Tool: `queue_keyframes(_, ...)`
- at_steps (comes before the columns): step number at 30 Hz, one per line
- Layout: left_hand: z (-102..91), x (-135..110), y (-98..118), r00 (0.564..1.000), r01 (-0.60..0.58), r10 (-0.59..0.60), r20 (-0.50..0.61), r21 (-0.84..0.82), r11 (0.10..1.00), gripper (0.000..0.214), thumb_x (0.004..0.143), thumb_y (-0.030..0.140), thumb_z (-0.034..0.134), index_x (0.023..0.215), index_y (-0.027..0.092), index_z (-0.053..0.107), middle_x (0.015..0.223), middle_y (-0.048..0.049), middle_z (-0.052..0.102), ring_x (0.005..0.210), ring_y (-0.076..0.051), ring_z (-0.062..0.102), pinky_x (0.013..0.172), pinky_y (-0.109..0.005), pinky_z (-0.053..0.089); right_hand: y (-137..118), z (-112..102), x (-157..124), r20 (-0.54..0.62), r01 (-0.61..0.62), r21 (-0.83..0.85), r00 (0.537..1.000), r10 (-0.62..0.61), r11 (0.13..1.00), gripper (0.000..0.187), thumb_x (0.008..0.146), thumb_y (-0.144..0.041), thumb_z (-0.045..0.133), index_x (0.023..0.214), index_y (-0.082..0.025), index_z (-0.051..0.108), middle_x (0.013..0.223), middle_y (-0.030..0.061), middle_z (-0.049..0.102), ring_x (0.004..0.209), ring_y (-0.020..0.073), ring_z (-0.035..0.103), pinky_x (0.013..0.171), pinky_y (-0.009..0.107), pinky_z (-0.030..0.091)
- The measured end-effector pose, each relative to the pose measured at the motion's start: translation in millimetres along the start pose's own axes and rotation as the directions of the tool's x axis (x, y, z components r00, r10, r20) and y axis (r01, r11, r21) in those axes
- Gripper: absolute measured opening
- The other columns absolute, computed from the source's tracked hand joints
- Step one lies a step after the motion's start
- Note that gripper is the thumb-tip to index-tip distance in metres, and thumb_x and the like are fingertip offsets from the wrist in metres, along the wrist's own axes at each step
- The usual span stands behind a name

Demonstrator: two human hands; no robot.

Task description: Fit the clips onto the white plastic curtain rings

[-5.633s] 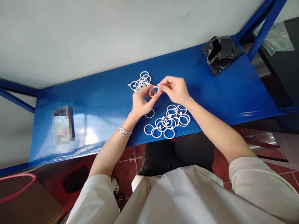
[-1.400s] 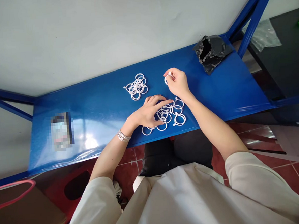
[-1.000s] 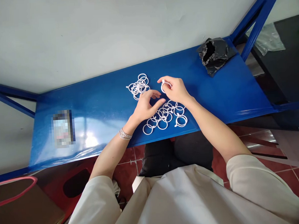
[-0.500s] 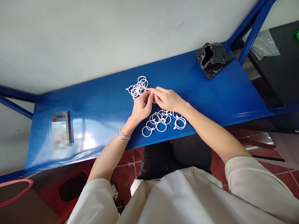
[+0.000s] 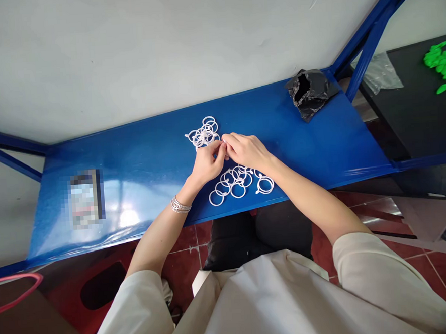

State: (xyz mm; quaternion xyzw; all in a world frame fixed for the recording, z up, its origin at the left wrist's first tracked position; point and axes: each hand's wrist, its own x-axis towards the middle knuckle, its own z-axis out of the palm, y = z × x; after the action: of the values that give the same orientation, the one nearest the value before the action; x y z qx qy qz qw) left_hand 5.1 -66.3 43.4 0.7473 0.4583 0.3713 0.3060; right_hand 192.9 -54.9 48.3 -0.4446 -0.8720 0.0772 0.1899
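While the left hand and right hand stand together at centre frame, fingertips meeting, the fingers hide anything pinched between them. An upper cluster of white plastic rings lies just above them, and a lower cluster of white plastic rings just below, on the blue steel worktop.

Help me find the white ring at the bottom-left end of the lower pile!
Start at the long blue metal shelf. Near its middle, just below the left hand and right hand, lies a pile of white plastic rings. Your ring sits at the pile's bottom-left end, closest to the shelf's front edge, and touches only one neighbour.
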Motion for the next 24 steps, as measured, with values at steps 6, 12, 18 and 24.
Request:
queue_keyframes(6,-6.2,0.2,9.0,0.997,-0.043,0.042,0.060,0.013,0.999,0.034,0.113,0.035,0.052,0.085,0.020,0.065,0.067,-0.0006,0.071,0.056,-0.011,0.063,0.060,-0.025,0.047,-3.2,-2.9,0.4,0.021,-0.024,0.012,1.000,0.024,1.000,0.032,0.109,-0.018,0.038,0.118,-0.011,0.068,0.108,0.0152,0.076,0.087,0.0236,0.067,0.065,0.035,0.032)
queue_keyframes(12,-13.4,5.3,6.9,0.986,0.000,0.008,0.167,-0.049,0.999,0.042,0.113,0.043,0.054,0.080,0.020,0.065,0.066,-0.0021,0.073,0.058,-0.013,0.067,0.060,-0.026,0.050,-5.5,-1.8,-0.9,0.062,-0.051,0.089,0.997,0.045,0.995,0.027,0.107,-0.018,0.039,0.116,-0.012,0.064,0.107,0.0166,0.074,0.078,0.0227,0.061,0.065,0.035,0.032)
queue_keyframes(18,-10.7,4.9,3.3,0.990,0.026,0.000,0.139,-0.182,0.983,0.053,0.111,0.064,0.055,0.085,0.020,0.067,0.067,-0.0031,0.072,0.060,-0.013,0.068,0.059,-0.026,0.050,7.4,5.0,-0.6,-0.120,0.039,0.381,0.993,0.008,0.924,0.017,0.105,-0.021,0.040,0.103,-0.020,0.057,0.097,0.0103,0.071,0.075,0.0193,0.056,0.070,0.034,0.040)
queue_keyframes(24,-3.4,2.0,-1.1,1.000,-0.009,0.008,-0.007,-0.135,0.991,0.060,0.109,0.075,0.051,0.084,0.022,0.063,0.063,-0.0004,0.063,0.055,-0.012,0.056,0.056,-0.028,0.044,15.2,5.7,2.3,-0.193,0.051,0.630,0.977,0.093,0.775,0.009,0.104,-0.029,0.051,0.107,-0.023,0.058,0.072,-0.0057,0.052,0.059,0.0134,0.046,0.065,0.030,0.041)
